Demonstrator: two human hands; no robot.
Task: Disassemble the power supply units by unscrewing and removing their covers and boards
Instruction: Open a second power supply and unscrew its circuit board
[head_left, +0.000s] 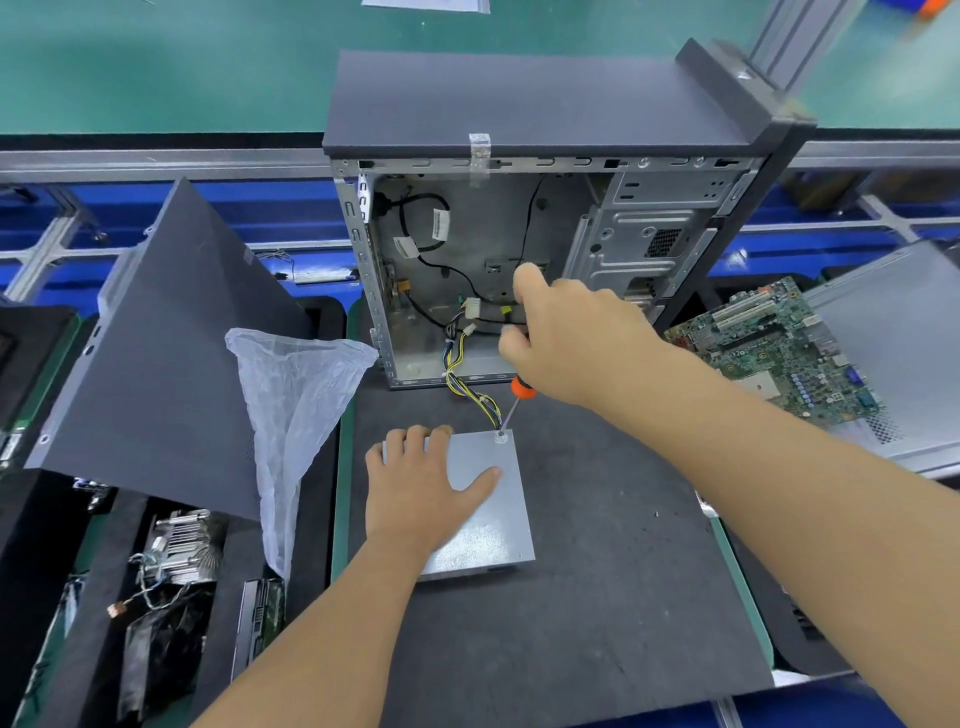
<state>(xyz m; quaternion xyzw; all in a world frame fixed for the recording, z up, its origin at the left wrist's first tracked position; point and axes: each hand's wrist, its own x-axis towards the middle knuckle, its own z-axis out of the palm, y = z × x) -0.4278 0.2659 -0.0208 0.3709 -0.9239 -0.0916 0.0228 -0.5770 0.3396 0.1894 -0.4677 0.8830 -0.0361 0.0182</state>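
A grey metal power supply unit (488, 514) lies flat on the dark work mat (597, 597) in the middle of the view. Its bundle of yellow and black cables (467, 379) runs back into the open computer case (493, 249) behind it. My left hand (415, 488) rests on the unit's lid, fingers curled over its far left edge and thumb flat on top. My right hand (566, 338) grips an orange-handled screwdriver (519, 395). The screwdriver's tip stands on a screw at the unit's far right corner.
A grey case side panel (171, 353) leans at the left with a clear plastic bag (296, 415) beside it. A green motherboard (779, 348) lies on a metal panel at the right. A heatsink and other removed parts (176, 571) sit at lower left.
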